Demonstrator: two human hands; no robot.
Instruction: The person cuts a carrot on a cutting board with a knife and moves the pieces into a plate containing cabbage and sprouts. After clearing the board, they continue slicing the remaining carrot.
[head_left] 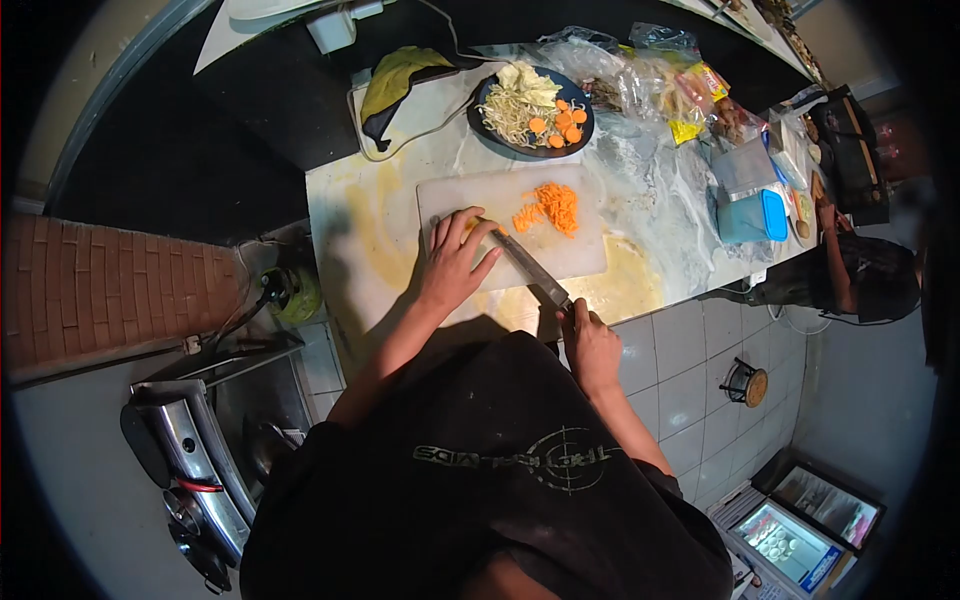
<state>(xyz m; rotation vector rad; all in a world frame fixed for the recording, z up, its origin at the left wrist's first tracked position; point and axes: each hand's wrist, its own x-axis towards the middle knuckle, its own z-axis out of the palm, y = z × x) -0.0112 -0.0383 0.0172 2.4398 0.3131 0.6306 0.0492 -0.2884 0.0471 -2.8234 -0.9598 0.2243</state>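
My right hand (592, 345) is wrapped round the handle of a kitchen knife (535, 270), whose blade slants across the white cutting board (590, 258). The knife's tip end lies close to the fingers of my left hand (460, 262). Those fingers are bent down on the board, holding a small orange piece of carrot (502, 230) that is mostly hidden beneath them. Just beyond the blade sits a pile of chopped carrot (557, 208) in thin strips, with looser bits at its left.
Behind the board is a dark plate (540, 152) with bean sprouts, cabbage and carrot slices. Plastic bags (640, 85) and a blue-lidded container (752, 217) stand to the right. A yellow-green cloth (395, 85) lies back left. Another person (870, 275) is at the far right, near a stool (745, 383).
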